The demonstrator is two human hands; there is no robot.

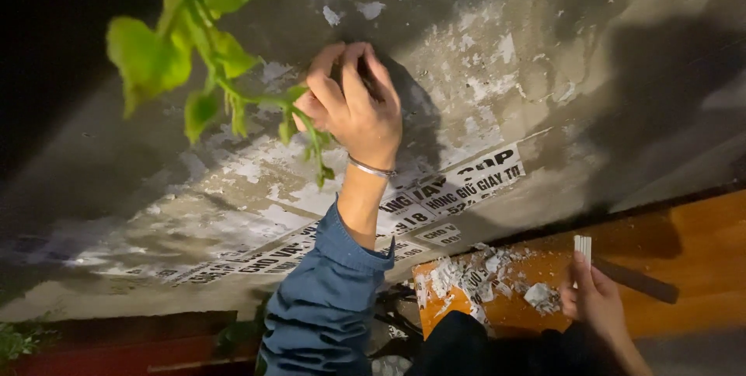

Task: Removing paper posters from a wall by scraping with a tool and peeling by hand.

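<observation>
Leaves (167,50) crowd your left hand (351,104), clenched on a dark tool against the wall (497,73); slip and you'll scrape knuckles, while scraps (466,275) could slide off the orange board (505,310) your right hand (594,294) grips.

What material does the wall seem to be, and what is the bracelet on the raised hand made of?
The wall looks like rough grey concrete or plaster, matte, with white torn paper scraps stuck on. The bracelet on the left hand looks like thin metal, silvery and shiny; it glints in the light.

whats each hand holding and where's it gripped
Left hand presses a dark tool, mostly hidden, against the wall. Right hand grips a small white block by its lower end.
</observation>
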